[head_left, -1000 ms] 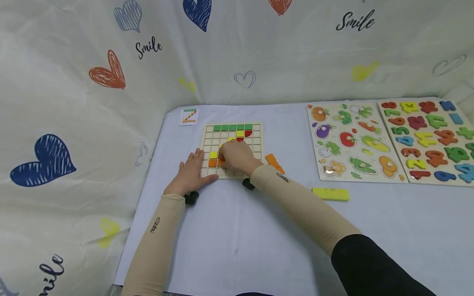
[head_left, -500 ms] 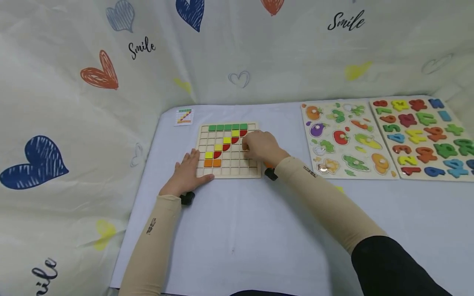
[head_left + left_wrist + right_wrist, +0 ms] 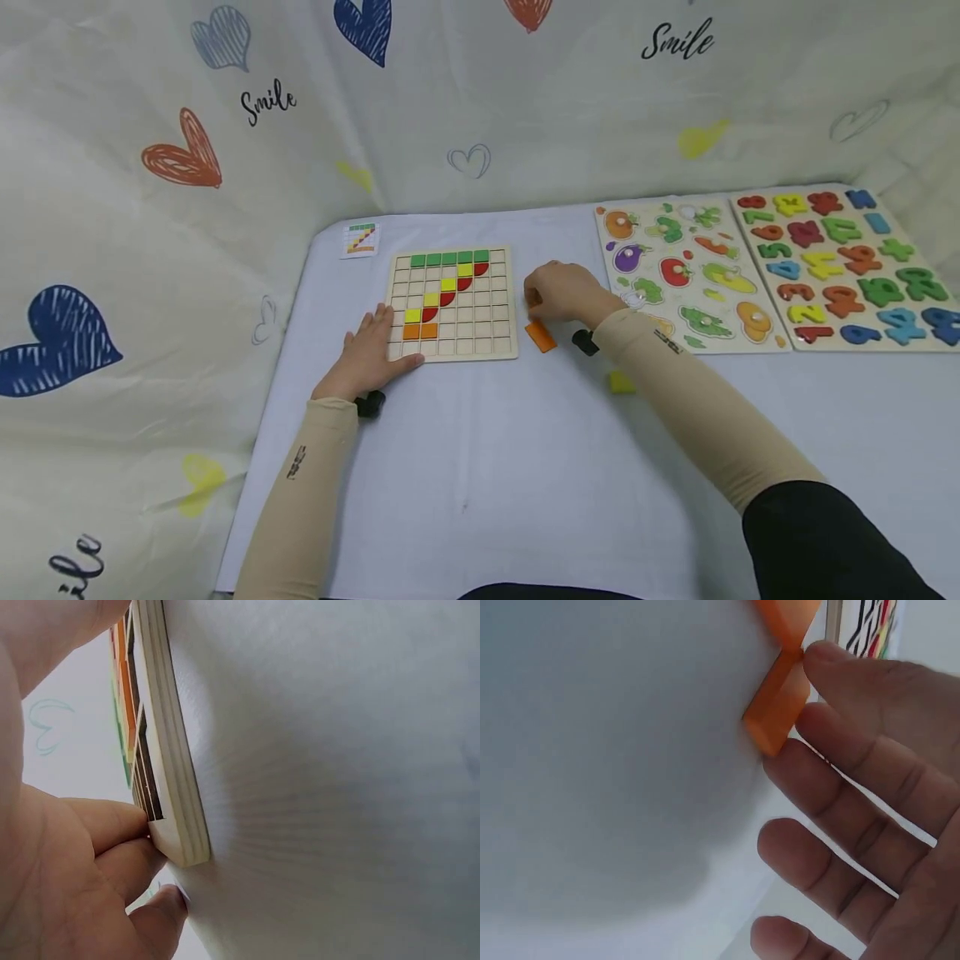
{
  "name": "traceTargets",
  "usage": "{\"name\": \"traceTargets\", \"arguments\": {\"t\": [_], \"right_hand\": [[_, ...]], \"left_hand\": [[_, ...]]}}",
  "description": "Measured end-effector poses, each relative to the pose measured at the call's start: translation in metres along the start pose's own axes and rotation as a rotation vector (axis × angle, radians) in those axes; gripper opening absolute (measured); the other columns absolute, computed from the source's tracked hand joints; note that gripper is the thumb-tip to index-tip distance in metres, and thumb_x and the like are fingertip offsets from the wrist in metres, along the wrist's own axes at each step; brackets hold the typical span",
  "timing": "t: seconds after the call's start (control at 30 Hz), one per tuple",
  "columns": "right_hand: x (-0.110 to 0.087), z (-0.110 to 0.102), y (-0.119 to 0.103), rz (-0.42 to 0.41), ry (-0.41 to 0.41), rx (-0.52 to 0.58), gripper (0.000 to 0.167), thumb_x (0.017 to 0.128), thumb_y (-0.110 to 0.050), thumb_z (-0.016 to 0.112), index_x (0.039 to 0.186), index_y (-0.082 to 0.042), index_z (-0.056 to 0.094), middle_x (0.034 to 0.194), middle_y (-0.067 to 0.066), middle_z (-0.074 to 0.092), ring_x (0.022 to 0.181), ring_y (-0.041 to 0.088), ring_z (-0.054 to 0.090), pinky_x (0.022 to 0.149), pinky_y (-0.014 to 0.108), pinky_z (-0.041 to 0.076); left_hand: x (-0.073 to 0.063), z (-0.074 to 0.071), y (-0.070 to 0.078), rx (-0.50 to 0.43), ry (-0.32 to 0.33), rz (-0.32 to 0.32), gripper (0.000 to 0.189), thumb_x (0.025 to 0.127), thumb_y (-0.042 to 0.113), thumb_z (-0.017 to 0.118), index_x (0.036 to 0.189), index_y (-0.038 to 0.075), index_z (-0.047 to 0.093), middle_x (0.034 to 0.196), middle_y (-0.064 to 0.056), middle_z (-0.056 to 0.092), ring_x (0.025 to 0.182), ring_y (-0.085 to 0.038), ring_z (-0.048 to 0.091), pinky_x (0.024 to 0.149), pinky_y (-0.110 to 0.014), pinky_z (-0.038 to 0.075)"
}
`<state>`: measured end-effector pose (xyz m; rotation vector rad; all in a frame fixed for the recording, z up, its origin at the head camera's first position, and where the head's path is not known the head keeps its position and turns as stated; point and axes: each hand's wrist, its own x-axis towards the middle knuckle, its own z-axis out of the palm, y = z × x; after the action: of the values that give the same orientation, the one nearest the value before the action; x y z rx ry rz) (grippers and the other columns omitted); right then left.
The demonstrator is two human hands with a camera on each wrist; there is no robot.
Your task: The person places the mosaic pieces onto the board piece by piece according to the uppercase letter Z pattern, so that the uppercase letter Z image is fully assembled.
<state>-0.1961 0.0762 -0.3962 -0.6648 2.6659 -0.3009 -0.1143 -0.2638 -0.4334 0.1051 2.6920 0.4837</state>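
A wooden grid board point(image 3: 480, 333) lies on the table. It bears a row of green squares point(image 3: 450, 259), a diagonal of yellow squares point(image 3: 448, 285) with red rounded pieces point(image 3: 430, 314), and two orange squares point(image 3: 420, 331). My left hand point(image 3: 367, 354) rests at the board's left side, fingers extended against its edge, thumb by the near edge. Right of the board, the thumb and fingers of my right hand point(image 3: 562, 293) pinch an orange tile point(image 3: 775, 712); in the head view the hand hides it. A second orange tile point(image 3: 540, 336) lies just in front of it.
A small pattern card point(image 3: 362, 239) sits at the back left. On the right are a vegetable puzzle board point(image 3: 660, 337) and a number puzzle board point(image 3: 765, 283). A yellow block point(image 3: 621, 382) is partly covered by my right forearm.
My right hand has left the board's diagonal, uncovering the yellow and red pieces, and moved right to the orange tiles. My left hand stays at the board's left edge.
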Motion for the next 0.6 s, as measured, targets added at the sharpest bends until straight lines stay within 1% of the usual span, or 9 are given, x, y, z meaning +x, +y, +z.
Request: {"name": "traceTargets", "arguments": {"t": [0.07,0.17,0.27,0.4,0.5,0.6], "right_hand": [[-0.002,-0.001,0.005,0.002,-0.01,0.008,0.014,0.088,-0.022,0.08,0.099,-0.014,0.077,0.096,0.002,0.073,0.093,0.023,0.063,0.084,0.041,0.055],[-0.005,-0.002,0.011,0.0,-0.025,0.03,0.022,0.086,-0.018,0.081,0.108,-0.013,0.078,0.105,0.002,0.075,0.101,0.024,0.065,0.094,0.045,0.056],[-0.005,0.0,0.015,-0.026,-0.019,0.044,0.026,0.086,-0.015,0.081,0.112,-0.012,0.078,0.11,0.003,0.076,0.105,0.025,0.066,0.098,0.047,0.056],[-0.004,0.005,0.016,-0.065,0.016,0.022,0.023,0.086,-0.015,0.08,0.109,-0.012,0.079,0.107,0.003,0.076,0.101,0.024,0.066,0.096,0.045,0.056],[-0.003,0.007,0.013,-0.064,0.042,0.003,0.021,0.084,-0.016,0.08,0.105,-0.013,0.079,0.103,0.002,0.075,0.097,0.023,0.063,0.092,0.043,0.056],[-0.003,0.007,0.007,-0.059,0.074,0.016,0.022,0.083,-0.02,0.081,0.104,-0.013,0.079,0.103,0.002,0.073,0.098,0.024,0.062,0.092,0.043,0.055]], "left_hand": [[0.0,0.0,-0.001,-0.002,-0.002,0.002,0.114,0.093,0.061,0.068,0.167,0.004,0.004,0.177,-0.017,0.001,0.164,-0.042,0.0,0.126,-0.072,0.006],[-0.001,-0.001,-0.002,-0.005,0.003,0.004,0.114,0.093,0.061,0.068,0.167,0.004,0.004,0.177,-0.017,0.002,0.164,-0.042,0.0,0.126,-0.072,0.006],[-0.001,-0.002,-0.004,-0.01,0.01,0.005,0.114,0.092,0.062,0.069,0.167,0.004,0.005,0.177,-0.017,0.003,0.164,-0.042,0.001,0.127,-0.072,0.007],[-0.001,-0.002,-0.004,-0.018,0.011,0.007,0.114,0.092,0.062,0.068,0.167,0.004,0.006,0.176,-0.017,0.004,0.164,-0.043,0.001,0.126,-0.072,0.007],[-0.001,-0.001,-0.003,-0.022,0.003,0.006,0.114,0.092,0.062,0.068,0.167,0.004,0.006,0.177,-0.016,0.003,0.164,-0.042,0.001,0.127,-0.072,0.007],[-0.001,-0.001,-0.002,-0.021,-0.004,0.006,0.114,0.092,0.061,0.069,0.167,0.004,0.005,0.177,-0.016,0.002,0.164,-0.042,0.001,0.127,-0.072,0.006]]}}
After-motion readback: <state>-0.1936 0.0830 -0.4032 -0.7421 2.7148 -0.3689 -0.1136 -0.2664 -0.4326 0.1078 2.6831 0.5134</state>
